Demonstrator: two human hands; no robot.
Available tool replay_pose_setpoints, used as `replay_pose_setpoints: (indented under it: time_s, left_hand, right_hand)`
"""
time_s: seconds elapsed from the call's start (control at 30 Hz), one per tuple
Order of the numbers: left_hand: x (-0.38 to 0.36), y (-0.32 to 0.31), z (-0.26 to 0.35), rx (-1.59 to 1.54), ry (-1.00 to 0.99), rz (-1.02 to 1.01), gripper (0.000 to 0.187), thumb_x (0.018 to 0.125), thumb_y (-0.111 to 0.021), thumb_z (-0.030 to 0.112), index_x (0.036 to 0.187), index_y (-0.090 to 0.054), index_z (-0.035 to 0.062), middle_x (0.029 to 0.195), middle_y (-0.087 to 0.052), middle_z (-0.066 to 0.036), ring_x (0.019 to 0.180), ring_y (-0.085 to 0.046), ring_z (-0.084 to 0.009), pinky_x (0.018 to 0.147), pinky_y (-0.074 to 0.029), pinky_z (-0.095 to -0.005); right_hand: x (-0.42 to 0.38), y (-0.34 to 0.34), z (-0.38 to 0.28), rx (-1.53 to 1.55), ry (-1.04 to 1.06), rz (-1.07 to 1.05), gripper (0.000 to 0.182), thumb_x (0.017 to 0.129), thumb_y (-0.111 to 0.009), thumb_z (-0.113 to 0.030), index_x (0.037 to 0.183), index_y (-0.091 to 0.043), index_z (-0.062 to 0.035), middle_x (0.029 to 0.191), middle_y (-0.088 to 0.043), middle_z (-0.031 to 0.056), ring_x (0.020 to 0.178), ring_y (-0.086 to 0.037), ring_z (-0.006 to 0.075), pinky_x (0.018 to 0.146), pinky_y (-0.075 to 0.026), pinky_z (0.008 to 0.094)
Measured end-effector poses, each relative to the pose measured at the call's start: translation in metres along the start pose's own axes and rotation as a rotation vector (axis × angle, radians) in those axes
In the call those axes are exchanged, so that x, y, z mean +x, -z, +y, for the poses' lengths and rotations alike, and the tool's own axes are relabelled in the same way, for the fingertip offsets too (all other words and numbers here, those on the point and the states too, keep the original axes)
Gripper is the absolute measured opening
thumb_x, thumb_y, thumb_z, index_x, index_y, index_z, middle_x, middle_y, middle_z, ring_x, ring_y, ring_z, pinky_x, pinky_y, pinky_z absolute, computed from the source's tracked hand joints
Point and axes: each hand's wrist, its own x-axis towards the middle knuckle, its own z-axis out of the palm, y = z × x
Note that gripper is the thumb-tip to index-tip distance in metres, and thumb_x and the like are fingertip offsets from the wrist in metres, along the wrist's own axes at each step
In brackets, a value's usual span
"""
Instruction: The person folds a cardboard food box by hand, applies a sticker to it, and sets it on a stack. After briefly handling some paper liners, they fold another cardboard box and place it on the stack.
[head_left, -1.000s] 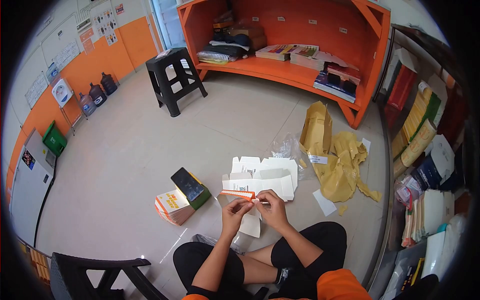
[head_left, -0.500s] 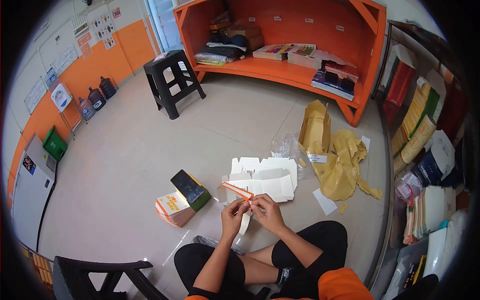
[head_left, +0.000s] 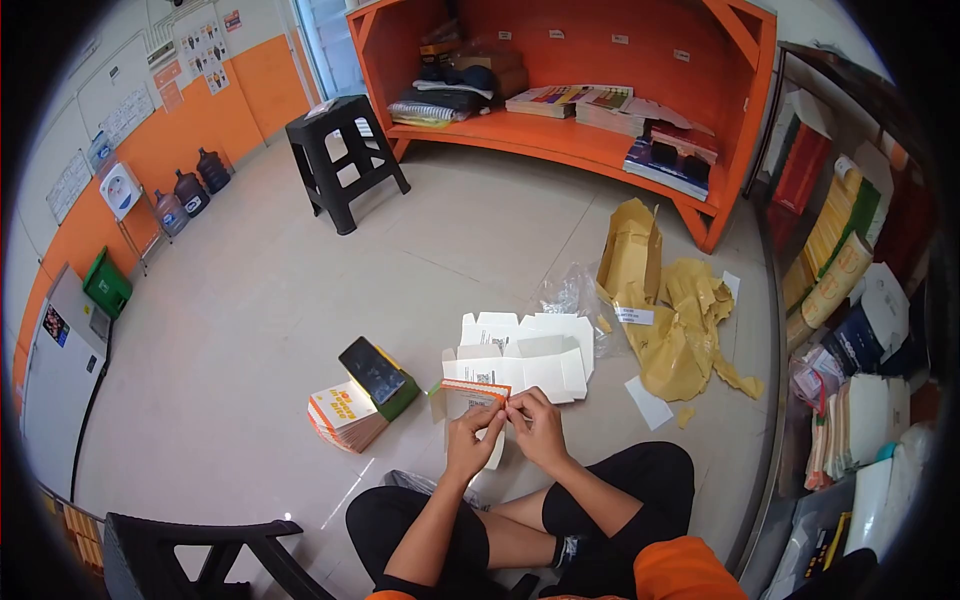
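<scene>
Both of my hands work at the right end of a thin carton (head_left: 466, 399) with an orange and white edge, above the floor in front of me. My left hand (head_left: 474, 441) pinches it near that corner. Close beside it, my right hand (head_left: 537, 426) has thumb and fingers pressed together on the same corner; the fingers hide the exact contact. Just beyond lie flat, unfolded white cartons (head_left: 545, 365) with printed marks. To the left, a dark phone (head_left: 372, 369) leans on a green and yellow box (head_left: 402, 397), beside a fanned stack of orange and white printed pieces (head_left: 347, 417).
Torn brown wrapping paper (head_left: 680, 330) and clear plastic (head_left: 572, 292) lie to the right, near a white paper slip (head_left: 650, 404). Behind stand a black stool (head_left: 345, 160) and an orange shelf (head_left: 560, 140). A crowded rack (head_left: 850, 330) lines the right side.
The carton has tipped and shifted slightly lower, so its printed side now shows below the orange edge. Both hands stay together at its right end.
</scene>
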Motion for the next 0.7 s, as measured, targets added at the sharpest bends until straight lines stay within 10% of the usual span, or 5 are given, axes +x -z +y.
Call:
replay_pose_setpoints:
  time_s: [0.43,0.7]
  left_hand:
    - [0.002,0.009,-0.009,-0.233,0.191,-0.022,0.024,0.085,-0.065,0.015,0.097,-0.067,-0.0060,0.080,-0.069,-0.009,0.074,-0.066,-0.0129,0.065,-0.052,-0.0249]
    - [0.004,0.014,-0.001,-0.047,0.119,-0.009,0.020,0.087,-0.061,0.013,0.096,-0.066,-0.0039,0.079,-0.070,-0.015,0.072,-0.068,-0.0170,0.063,-0.053,-0.0286]
  right_hand:
    - [0.012,0.023,-0.021,0.209,-0.116,-0.105,0.039,0.073,-0.073,0.004,0.105,-0.051,0.0032,0.099,-0.051,0.0098,0.088,-0.067,0.0233,0.074,-0.060,0.0287]
    - [0.013,0.022,-0.008,0.370,-0.253,-0.180,0.029,0.089,-0.055,-0.003,0.116,-0.044,-0.0002,0.096,-0.056,0.0113,0.083,-0.068,0.0242,0.068,-0.059,0.0294]
